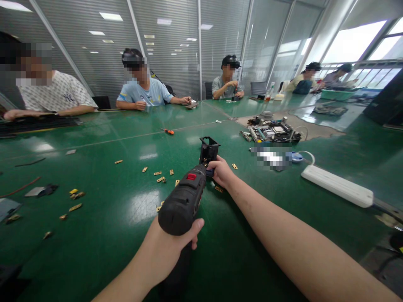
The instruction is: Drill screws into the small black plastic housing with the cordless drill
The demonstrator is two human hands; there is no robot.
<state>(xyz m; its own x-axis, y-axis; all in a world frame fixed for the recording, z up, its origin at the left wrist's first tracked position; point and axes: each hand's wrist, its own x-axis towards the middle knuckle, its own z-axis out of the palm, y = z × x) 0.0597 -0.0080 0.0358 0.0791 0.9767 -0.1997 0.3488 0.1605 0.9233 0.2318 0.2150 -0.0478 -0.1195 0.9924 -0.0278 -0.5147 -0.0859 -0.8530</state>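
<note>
My left hand is wrapped round the grip of a black cordless drill with a red switch on top. The drill's nose points away from me at a black plastic housing, which has an open square frame at its far end. Holding that housing from the right is my right hand, its fingers partly behind the part. Whether the drill's tip touches a screw is hidden by the drill body. Several small brass plates with holes lie on the green table around the drill.
An orange screwdriver lies farther off. To the right are a circuit board and a white power strip. Wires and metal scraps lie at left. Several people sit across the table, one in a light-blue shirt.
</note>
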